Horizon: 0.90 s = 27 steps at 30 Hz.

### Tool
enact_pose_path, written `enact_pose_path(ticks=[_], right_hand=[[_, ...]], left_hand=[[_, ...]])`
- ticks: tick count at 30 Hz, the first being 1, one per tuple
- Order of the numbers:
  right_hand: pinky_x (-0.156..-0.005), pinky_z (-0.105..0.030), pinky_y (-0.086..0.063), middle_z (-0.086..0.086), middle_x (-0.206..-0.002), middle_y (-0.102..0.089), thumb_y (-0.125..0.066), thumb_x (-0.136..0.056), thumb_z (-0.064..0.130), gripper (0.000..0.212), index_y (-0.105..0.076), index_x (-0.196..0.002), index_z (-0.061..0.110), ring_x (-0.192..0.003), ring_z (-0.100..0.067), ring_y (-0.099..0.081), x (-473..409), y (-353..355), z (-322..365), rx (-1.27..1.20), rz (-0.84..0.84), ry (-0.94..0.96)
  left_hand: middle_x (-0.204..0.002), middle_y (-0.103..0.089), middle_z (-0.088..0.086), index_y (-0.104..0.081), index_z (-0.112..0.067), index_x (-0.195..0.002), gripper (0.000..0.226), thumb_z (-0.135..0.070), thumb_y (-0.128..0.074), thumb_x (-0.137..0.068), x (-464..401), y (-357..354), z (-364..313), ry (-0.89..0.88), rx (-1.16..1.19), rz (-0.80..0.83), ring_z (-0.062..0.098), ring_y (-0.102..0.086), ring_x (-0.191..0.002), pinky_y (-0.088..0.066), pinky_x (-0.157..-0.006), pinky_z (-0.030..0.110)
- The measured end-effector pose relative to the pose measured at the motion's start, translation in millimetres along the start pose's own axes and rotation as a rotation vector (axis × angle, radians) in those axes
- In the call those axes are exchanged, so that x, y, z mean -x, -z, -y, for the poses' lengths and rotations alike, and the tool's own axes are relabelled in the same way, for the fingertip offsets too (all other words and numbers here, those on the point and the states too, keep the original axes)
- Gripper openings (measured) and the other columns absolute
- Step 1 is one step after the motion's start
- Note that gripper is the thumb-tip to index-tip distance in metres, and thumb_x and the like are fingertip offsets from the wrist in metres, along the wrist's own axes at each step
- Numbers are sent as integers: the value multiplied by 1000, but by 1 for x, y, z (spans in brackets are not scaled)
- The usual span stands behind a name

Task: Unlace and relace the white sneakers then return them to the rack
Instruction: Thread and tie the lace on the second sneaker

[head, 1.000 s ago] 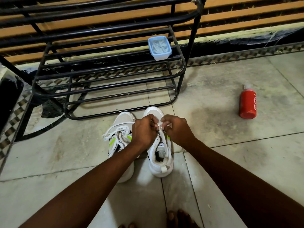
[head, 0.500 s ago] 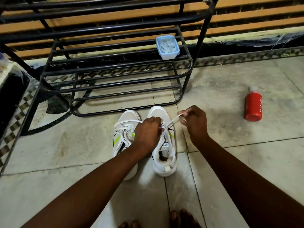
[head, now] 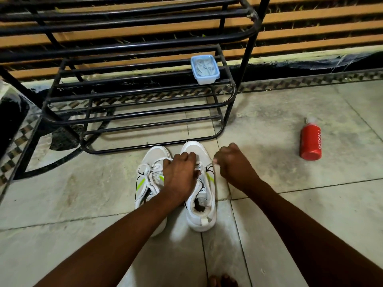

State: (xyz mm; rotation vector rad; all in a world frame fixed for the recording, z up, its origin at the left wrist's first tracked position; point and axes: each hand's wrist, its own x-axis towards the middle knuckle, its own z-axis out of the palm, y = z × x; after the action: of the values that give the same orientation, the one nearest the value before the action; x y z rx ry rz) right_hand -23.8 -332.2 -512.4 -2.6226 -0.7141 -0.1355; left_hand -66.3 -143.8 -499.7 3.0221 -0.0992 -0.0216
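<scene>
Two white sneakers with green accents stand side by side on the floor, toes toward the black metal rack [head: 228,125]. The left sneaker [head: 149,183] keeps its laces. My left hand [head: 180,172] lies curled over the lacing area of the right sneaker [head: 202,212], gripping the lace there. My right hand [head: 234,162] is just right of that shoe and pinches a blurred white lace end [head: 214,177] that hangs down along the shoe's side.
A small blue lidded box [head: 204,69] sits on the rack's middle shelf. A red bottle [head: 310,141] lies on the tiled floor to the right. My toes [head: 222,281] show at the bottom edge. A dark object stands at the far left.
My right hand drew the lace out to the right of the shoe, then dropped slightly, leaving the lace hanging loose. My left hand stayed on the right sneaker's lacing.
</scene>
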Motion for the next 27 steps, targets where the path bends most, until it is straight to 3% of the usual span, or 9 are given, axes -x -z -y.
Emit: enact_pose_path(ticks=[3, 7, 9, 12, 14, 17, 19, 24, 27], right_hand=[[-71, -37, -43, -1, -73, -62, -46, -88, 5, 24, -62, -72, 14, -80, -26, -55, -7, 21, 19, -287, -383, -268], [-55, -30, -45, -3, -70, -51, -46, -95, -5, 27, -52, -72, 8, -59, -21, -54, -15, 37, 32, -1612, -470, -718], [-53, -30, -34, 0, -71, -48, -53, -96, 9, 23, -49, -74, 14, -54, -16, -44, -4, 32, 17, -1277, -347, -634], [-62, -37, -45, -1, -78, -57, -57, -92, 27, 10, -49, -90, 21, -69, -22, -55, 19, 14, -12, -215, 90, -69], [-72, -40, -52, -5, -90, -66, -53, -91, 23, 10, -57, -100, 23, -86, -27, -62, 23, 7, -11, 54, 336, 40], [-70, -38, -47, -5, -77, -64, -34, -96, 22, 37, -65, -78, 14, -77, -24, -51, 8, 17, 9, -37, 90, -14], [-71, -33, -43, 0, -72, -66, -51, -91, 21, 29, -70, -72, 11, -78, -18, -51, -4, 35, 27, -248, -144, -159], [-60, -27, -52, -10, -62, -57, -51, -95, -9, 24, -61, -74, -3, -66, -20, -67, -17, 56, 60, -1379, -236, -479], [-55, -29, -44, -1, -72, -50, -50, -100, 7, 25, -54, -76, 11, -58, -13, -52, -6, 43, 34, -907, -176, -399]], left_hand=[[-123, -63, -2, -50, -26, -130, 48, -36, -70, -88, 1, 0, -1, 12, 16, 12, 28, -57, -117, -40, -89, 44], [-126, -60, -1, -57, -29, -131, 42, -36, -66, -90, 2, -1, -2, 9, 4, 33, 27, -55, -120, -38, -89, 41], [-127, -53, 1, -63, -31, -127, 41, -37, -69, -87, 3, 0, -2, 14, -2, 1, 28, -51, -120, -39, -90, 43], [-132, -50, 0, -69, -31, -121, 38, -39, -73, -84, 4, 1, 0, 11, -17, -51, 27, -47, -122, -41, -92, 43], [-132, -55, -5, -70, -30, -120, 36, -37, -72, -85, 4, 1, 0, -9, -23, -48, 24, -48, -122, -40, -91, 42], [-124, -61, -8, -68, -29, -118, 35, -37, -71, -84, 4, 2, -1, -9, -51, -41, 23, -51, -117, -37, -88, 42], [-120, -63, -8, -67, -29, -116, 35, -39, -72, -83, 4, 2, -1, -5, -57, -39, 24, -52, -116, -36, -86, 42], [-116, -66, -7, -72, -27, -112, 31, -37, -72, -83, 6, -2, 2, -9, -19, -53, 23, -57, -114, -39, -86, 41], [-119, -65, -8, -71, -27, -114, 29, -38, -67, -87, 7, -4, 3, 2, 11, -52, 23, -58, -116, -41, -89, 40]])
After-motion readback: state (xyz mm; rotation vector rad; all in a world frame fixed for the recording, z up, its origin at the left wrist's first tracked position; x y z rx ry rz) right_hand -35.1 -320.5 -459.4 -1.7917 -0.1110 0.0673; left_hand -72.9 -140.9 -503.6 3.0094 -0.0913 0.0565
